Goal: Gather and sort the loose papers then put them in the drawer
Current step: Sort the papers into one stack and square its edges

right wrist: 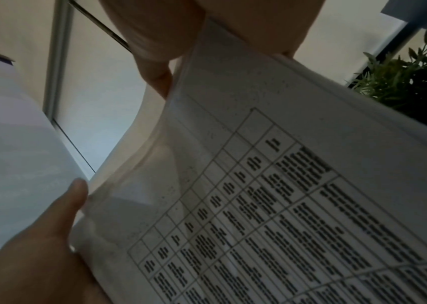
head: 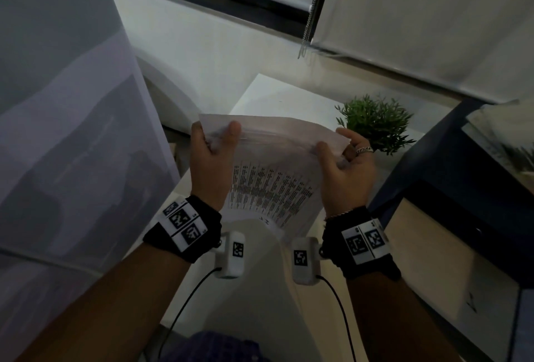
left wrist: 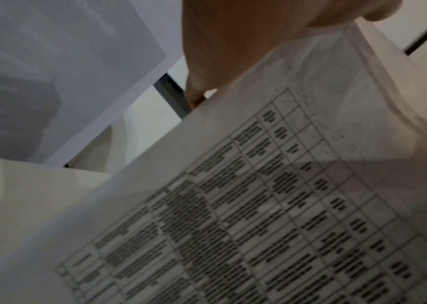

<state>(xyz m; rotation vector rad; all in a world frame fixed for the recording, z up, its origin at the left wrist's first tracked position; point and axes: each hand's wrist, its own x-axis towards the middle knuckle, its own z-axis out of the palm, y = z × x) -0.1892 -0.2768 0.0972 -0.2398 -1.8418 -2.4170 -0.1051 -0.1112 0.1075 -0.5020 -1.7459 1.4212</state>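
Note:
A stack of white papers (head: 274, 165) printed with tables is held up in front of me, above a white table (head: 271, 92). My left hand (head: 215, 144) grips the stack's left edge, thumb on top and fingers behind. My right hand (head: 344, 156), with a ring on one finger, grips the right edge the same way. The stack bends between the two hands. The left wrist view shows the printed top sheet (left wrist: 272, 205) close up under my thumb (left wrist: 233, 41). The right wrist view shows the same sheet (right wrist: 285, 195), with my left hand (right wrist: 59, 222) at its far edge. No drawer shows.
A small green potted plant (head: 375, 121) stands on the table just right of my right hand. A dark blue frame or cabinet (head: 450, 176) fills the right side. A large white panel (head: 57, 101) rises on the left. Roller blinds (head: 419, 14) hang behind.

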